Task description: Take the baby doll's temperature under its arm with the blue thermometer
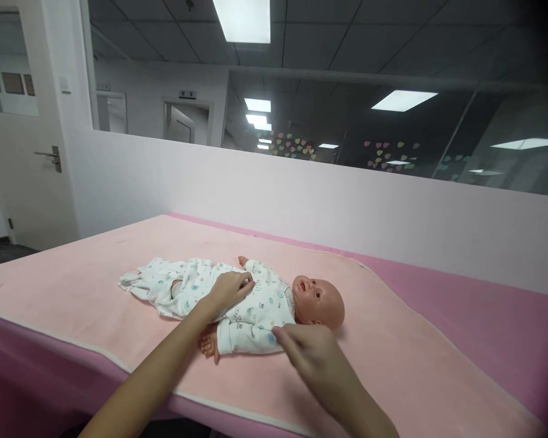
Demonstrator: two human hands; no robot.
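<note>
A baby doll (319, 301) lies on its back on a pink padded cover, its head to the right and its legs to the left. It wears a white printed garment (260, 304), rumpled around the legs. On the garment's front, at the doll's middle, rests my left hand (231, 291) with its fingers curled; what they hold, if anything, is hidden. My right hand (313, 350) is beside the doll's near shoulder, below the head, blurred, with its thumb and fingers partly bent. The doll's near arm lies along its side, its small hand (209, 344) showing past the cuff.
The light pink cover (383, 377) spreads over a table, with darker pink cloth (484, 316) at its right and front edges. Behind stands a white low wall (301, 194) under a wide window. A door (31, 146) is at the far left.
</note>
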